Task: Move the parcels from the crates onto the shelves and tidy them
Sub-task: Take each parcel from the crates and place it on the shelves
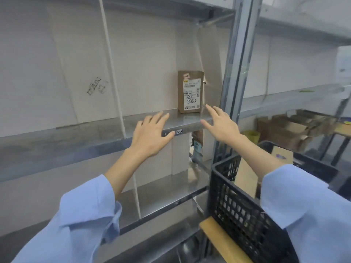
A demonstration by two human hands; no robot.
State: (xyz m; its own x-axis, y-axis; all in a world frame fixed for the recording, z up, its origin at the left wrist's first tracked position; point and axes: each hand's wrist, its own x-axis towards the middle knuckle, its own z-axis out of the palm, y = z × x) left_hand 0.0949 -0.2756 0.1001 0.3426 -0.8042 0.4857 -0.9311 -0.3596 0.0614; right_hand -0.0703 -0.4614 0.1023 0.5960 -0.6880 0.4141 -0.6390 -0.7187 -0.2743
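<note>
- Brown cardboard, is that the parcel (190, 92)?
- Yes, a small box standing upright at the right end of the metal shelf (85, 137), set back from the front edge and near the grey upright post (234, 73). A white shipping label covers most of its front, with "5082" and a circled mark written by hand, and a small handwritten note sits near its top.
- Can you read the print?
- No, it is too blurred.
- And the hands?
- Left hand (150, 137) is in front of the shelf's front edge, fingers straight and spread, its grip apart and holding nothing. The thumb lies by the edge tag (179, 132) marked "1-4". Right hand (222, 126) is also spread, grip apart, with its fingertips just beside the parcel's lower right corner. I cannot tell whether they touch it.
- What is hidden?
- The black plastic crate (245, 215) at lower right is cut off by the frame, and the right arm covers much of its inside. A flat cardboard piece (245, 177) shows within.
- Room to move?
- Bare shelf runs left from the parcel to a slanted white divider (112, 69). The post closes in the right side, and cardboard backing (142, 63) stands behind.
</note>
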